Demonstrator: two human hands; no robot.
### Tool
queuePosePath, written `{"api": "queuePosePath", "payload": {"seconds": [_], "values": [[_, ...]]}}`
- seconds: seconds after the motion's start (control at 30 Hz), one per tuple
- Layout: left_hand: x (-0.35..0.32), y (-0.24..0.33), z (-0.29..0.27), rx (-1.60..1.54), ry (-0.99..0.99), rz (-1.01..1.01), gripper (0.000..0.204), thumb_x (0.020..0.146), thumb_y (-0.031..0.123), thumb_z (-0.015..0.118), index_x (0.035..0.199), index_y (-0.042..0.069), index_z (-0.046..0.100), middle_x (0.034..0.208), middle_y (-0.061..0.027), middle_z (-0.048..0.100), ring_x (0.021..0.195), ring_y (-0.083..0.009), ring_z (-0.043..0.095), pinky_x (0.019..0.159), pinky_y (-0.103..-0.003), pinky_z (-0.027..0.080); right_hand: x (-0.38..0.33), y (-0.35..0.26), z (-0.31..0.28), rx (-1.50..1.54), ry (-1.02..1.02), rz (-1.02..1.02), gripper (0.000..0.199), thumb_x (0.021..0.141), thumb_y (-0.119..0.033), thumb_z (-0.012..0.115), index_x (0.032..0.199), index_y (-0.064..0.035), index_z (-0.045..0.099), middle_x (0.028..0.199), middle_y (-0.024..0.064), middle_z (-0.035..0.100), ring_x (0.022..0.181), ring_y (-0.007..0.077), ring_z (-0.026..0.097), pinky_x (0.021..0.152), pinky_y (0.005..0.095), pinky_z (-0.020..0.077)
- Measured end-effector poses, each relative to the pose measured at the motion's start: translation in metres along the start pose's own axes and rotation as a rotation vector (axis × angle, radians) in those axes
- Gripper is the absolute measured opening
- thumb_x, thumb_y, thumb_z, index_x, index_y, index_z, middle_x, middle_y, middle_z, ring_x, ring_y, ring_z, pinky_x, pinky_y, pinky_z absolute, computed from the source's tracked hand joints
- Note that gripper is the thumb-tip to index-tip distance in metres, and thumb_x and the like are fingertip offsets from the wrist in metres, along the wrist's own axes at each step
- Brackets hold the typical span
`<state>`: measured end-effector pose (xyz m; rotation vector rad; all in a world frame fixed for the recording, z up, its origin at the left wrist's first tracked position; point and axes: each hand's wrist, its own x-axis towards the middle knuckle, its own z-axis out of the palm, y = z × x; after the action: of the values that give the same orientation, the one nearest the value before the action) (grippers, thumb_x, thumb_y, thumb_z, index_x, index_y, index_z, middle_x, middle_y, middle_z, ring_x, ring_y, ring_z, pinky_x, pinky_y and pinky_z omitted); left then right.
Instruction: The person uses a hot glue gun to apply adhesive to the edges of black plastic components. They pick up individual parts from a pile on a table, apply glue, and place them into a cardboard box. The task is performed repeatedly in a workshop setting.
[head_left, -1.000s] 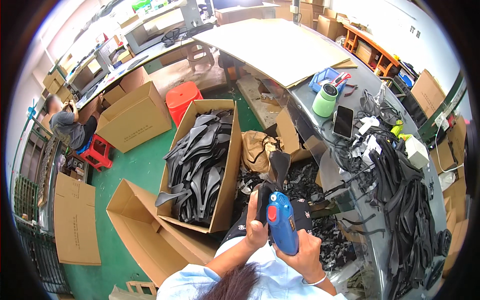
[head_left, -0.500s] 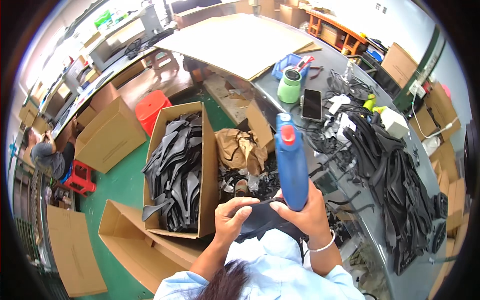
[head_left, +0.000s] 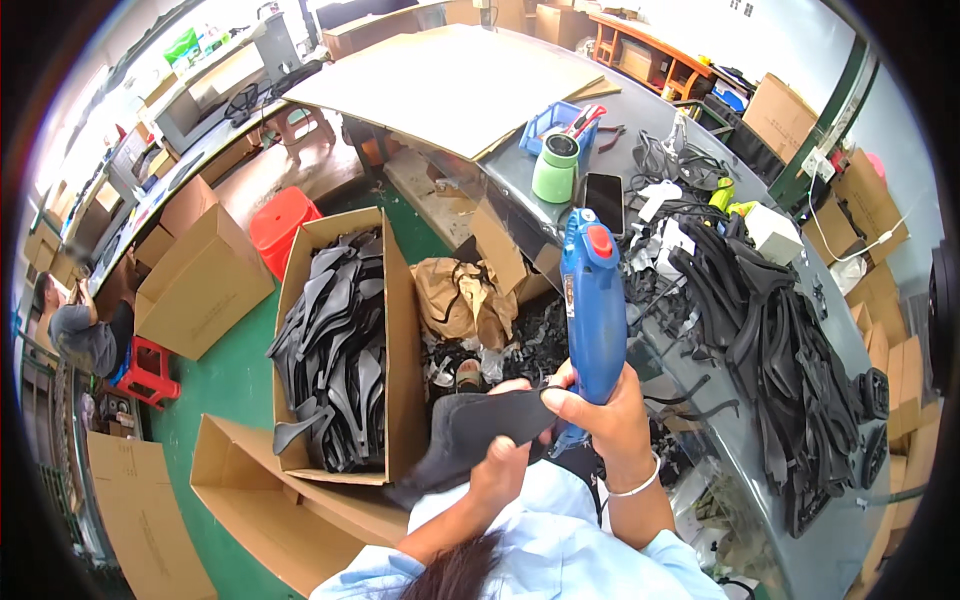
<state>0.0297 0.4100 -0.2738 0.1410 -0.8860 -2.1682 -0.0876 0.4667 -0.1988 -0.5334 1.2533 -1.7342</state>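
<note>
A tan cardboard carton (head_left: pixel 205 290) bears faint, illegible side print. Next, an open brown box (head_left: pixel 402 370) contains loose curved black pieces (head_left: pixel 335 340). The left hand (head_left: pixel 497 475) pinches a flat black sheet piece (head_left: pixel 480 428) before the torso, apparently steadying it. The right hand (head_left: pixel 615 412) grips a blue tool with red button (head_left: pixel 595 310), thumb at the piece's right end. Long black strips (head_left: pixel 770 350) lie heaped on the grey surface (head_left: pixel 515 175).
</note>
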Motion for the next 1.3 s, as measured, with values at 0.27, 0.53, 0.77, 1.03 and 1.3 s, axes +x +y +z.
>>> {"api": "queuePosePath", "payload": {"seconds": [0.27,0.53,0.77,1.03,1.3], "values": [[0.017,0.017,0.007,-0.239,0.02,0.136,0.05,0.097,0.046,0.043,0.124,0.004,0.047,0.122,-0.0148,0.054,0.117,-0.0294,0.051,0.097,-0.041,0.044,0.004,0.023,-0.003,-0.081,0.162,-0.28,0.032,0.078,-0.013,0.077,0.094,-0.0023,0.052,0.076,0.0016,0.057,0.069,0.0087,0.057,0.064,0.0219,0.0476],[0.015,0.013,0.001,-0.137,-0.033,0.192,0.051,0.095,0.046,0.046,0.125,0.004,0.047,0.124,-0.0165,0.054,0.117,-0.0292,0.052,0.1,-0.045,0.041,0.008,0.034,0.007,-0.223,0.189,-0.352,0.038,0.079,-0.021,0.078,0.098,0.0001,0.052,0.073,0.0024,0.058,0.066,0.0096,0.058,0.061,0.0252,0.049],[0.014,0.03,0.004,0.068,-0.011,0.182,0.053,0.091,0.041,0.056,0.125,0.002,0.046,0.126,-0.0217,0.052,0.117,-0.0323,0.052,0.102,-0.046,0.039,0.004,0.02,0.013,-0.764,0.365,-0.59,0.045,0.074,-0.03,0.08,0.089,-0.0008,0.049,0.064,0.0095,0.058,0.057,0.0227,0.061,0.052,0.0335,0.0483],[0.035,0.053,-0.005,0.021,0.057,0.392,0.053,0.094,0.049,0.048,0.124,0.005,0.045,0.127,-0.0196,0.051,0.118,-0.033,0.053,0.098,-0.04,0.047,-0.022,0.037,0.007,-1.073,0.135,-0.631,0.053,0.067,-0.037,0.084,0.08,-0.0019,0.046,0.058,0.0122,0.054,0.05,0.0322,0.058,0.048,0.0382,0.0454],[0.038,0.061,-0.008,0.022,0.186,0.583,0.064,0.088,0.051,0.057,0.124,-0.001,0.043,0.128,-0.0236,0.051,0.119,-0.0347,0.051,0.101,-0.043,0.043,-0.044,0.056,0.01,-1.118,-0.099,-0.609,0.05,0.066,-0.035,0.084,0.073,-0.0028,0.046,0.055,0.0105,0.053,0.048,0.0286,0.057,0.045,0.0355,0.0445]]}}
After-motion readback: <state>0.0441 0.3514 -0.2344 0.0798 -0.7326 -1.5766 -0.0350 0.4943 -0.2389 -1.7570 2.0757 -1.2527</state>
